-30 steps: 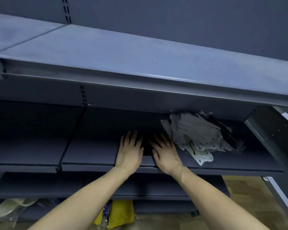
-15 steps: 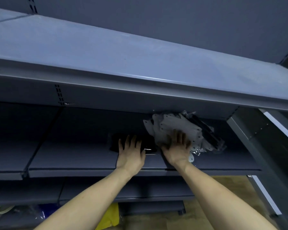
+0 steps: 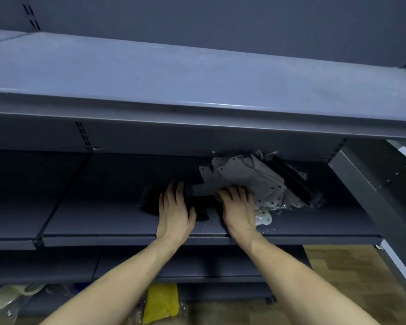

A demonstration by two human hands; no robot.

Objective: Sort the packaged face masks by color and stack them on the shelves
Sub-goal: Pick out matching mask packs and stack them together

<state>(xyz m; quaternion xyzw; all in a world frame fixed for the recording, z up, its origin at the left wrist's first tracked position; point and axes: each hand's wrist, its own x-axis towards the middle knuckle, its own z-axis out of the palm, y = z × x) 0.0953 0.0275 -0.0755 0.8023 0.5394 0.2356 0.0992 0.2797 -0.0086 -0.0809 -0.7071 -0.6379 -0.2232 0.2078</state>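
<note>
Head view takes in smooth, matte grey metal shelving: a broad upper shelf (image 3: 197, 73) with a folded front lip, and below it the middle shelf (image 3: 99, 221) where the work sits. On that shelf's right part lies a loose, fanned heap of grey face masks (image 3: 246, 179) in glossy clear wrap, flat scalloped shapes with punched holes, their long axes slanting from upper left to lower right. Just beside it on the right are black masks (image 3: 293, 181) on the same slant. A flat black mask pack (image 3: 150, 202) lies left of centre, its long axis running left to right.

Left hand (image 3: 174, 212) lies flat, fingers spread, palm down on that black pack. Right hand (image 3: 239, 207) lies palm down, fingers slightly curled, on the near edge of the grey heap; whether it grips anything I cannot tell.

Half a second ago the right hand reached higher on the heap. A yellow package (image 3: 159, 301) lies by the floor.
</note>
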